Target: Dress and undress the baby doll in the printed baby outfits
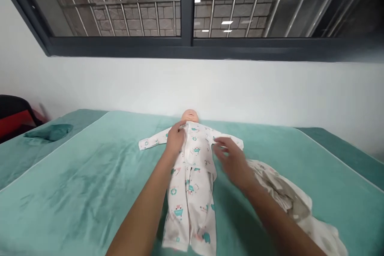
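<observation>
A baby doll (190,116) lies on its back on the teal sheet, its head toward the wall. It wears a white printed baby top (195,150), sleeves spread out to both sides, and matching baby pants (192,204) with the legs stretched toward me. My left hand (175,138) is at the top's collar on the left, thumb and forefinger closed on the fabric edge there. To the right of the chest, my right hand (231,158) hovers by the sleeve, fingers apart and slightly blurred, holding nothing. The doll's arms and legs are hidden by the clothes.
Crumpled pale cloth (279,192) lies beside the doll on the right, partly behind my right forearm. The teal sheet (75,184) has wrinkles on the left. A white wall (192,84) and barred window stand behind. A black and red object (15,120) sits at far left.
</observation>
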Demonstrator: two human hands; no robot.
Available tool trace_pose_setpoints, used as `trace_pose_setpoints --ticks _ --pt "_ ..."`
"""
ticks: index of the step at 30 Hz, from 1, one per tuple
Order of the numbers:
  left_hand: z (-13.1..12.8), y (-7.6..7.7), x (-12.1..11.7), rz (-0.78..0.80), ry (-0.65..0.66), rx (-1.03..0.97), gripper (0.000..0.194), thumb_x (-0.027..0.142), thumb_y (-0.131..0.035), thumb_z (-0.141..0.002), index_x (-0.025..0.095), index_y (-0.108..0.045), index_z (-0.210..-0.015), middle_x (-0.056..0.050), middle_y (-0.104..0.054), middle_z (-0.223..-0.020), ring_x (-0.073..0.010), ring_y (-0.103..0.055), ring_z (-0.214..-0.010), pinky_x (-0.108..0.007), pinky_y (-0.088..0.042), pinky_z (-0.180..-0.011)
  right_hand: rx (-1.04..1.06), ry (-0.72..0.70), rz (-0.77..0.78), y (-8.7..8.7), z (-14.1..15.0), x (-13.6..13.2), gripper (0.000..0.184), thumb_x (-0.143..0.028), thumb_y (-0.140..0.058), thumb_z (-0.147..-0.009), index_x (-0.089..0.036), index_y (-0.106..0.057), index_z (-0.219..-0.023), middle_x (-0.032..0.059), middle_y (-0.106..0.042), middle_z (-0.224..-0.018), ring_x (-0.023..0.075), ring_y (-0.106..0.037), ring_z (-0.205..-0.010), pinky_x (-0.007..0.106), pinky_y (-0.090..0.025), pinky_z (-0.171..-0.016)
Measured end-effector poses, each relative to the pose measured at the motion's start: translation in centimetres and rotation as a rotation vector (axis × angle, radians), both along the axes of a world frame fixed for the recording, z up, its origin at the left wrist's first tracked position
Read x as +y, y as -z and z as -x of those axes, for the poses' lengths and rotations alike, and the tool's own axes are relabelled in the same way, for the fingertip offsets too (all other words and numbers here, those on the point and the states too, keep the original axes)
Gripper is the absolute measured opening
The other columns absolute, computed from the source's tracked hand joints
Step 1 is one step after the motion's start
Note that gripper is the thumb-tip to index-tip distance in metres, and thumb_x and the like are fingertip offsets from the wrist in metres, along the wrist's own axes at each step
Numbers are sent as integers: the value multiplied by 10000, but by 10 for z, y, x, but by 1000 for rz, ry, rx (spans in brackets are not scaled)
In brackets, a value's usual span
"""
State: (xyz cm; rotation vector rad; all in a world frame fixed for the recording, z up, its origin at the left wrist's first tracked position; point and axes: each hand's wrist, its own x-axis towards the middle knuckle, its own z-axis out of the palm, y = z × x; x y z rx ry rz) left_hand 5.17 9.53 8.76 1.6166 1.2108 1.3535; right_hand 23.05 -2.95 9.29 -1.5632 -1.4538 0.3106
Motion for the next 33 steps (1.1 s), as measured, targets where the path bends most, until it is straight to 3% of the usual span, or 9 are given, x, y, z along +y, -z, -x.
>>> trace_pose_setpoints --ticks 3,5,7,10,15,23,26,29,33 --pt "-7 11 25 -3 37 105 473 77 -471 -744 205 -736 -1114 -62 -709 -1231 -243 -611 -1191 -424 -414 -1115 -59 41 69 4 35 85 310 -445 -469 -911 -203 -576 -1073 108 -664 -1144 230 -651 -963 382 -487 -880" --pt "-4 22 32 -41 32 217 523 75 -444 -767 224 -710 -1192 -52 -681 -1292 -247 -570 -1258 -441 -377 -1150 -167 39 224 6 48 125 328 -489 -473 -899 -208 -578 -1032 114 -682 -1081 264 -655 -949 393 -478 -829" --pt "0 30 35 -79 30 297 566 83 -414 -798 230 -659 -1287 -49 -649 -1345 -246 -537 -1303 -452 -356 -1168 -266 20 355 8 52 150 366 -546 -478 -877 -214 -585 -987 116 -699 -1001 298 -658 -916 389 -464 -760" --pt "2 34 34 -79 62 301 601 88 -380 -826 230 -593 -1370 -44 -604 -1409 -231 -507 -1340 -442 -345 -1183 -372 5 387 11 48 167 371 -560 -443 -880 -222 -595 -903 113 -704 -924 305 -647 -870 368 -429 -699" --pt "-2 26 30 -31 75 299 603 80 -360 -829 246 -599 -1357 -24 -600 -1411 -229 -485 -1361 -461 -333 -1189 -335 -15 259 18 38 174 263 -402 -416 -887 -237 -560 -743 48 -679 -808 225 -584 -757 317 -363 -650" --pt "6 29 20 -60 100 142 459 89 -421 -806 233 -719 -1125 -12 -649 -1343 -221 -543 -1296 -407 -358 -1177 287 56 -36 35 35 158 221 -356 -494 -817 -227 -497 -638 -30 -570 -643 157 -501 -666 287 -381 -665" --pt "10 31 13 -112 100 168 353 122 -449 -850 231 -728 -1036 -21 -640 -1354 -221 -535 -1301 -426 -345 -1184 327 97 -26 40 39 137 191 -353 -525 -809 -230 -517 -662 -39 -552 -644 156 -498 -664 297 -389 -688" --pt "11 32 8 -139 87 179 298 140 -489 -864 236 -729 -1012 -33 -648 -1338 -223 -538 -1291 -424 -349 -1175 330 130 -14 43 44 115 115 -334 -589 -778 -230 -561 -817 -34 -577 -743 150 -505 -675 300 -412 -699" --pt "11 30 7 -73 109 65 205 187 -559 -857 231 -733 -956 -43 -650 -1325 -227 -569 -1246 -385 -420 -1101 287 31 -76 43 50 92 225 -347 -610 -804 -230 -576 -993 0 -612 -918 141 -512 -698 293 -440 -695"
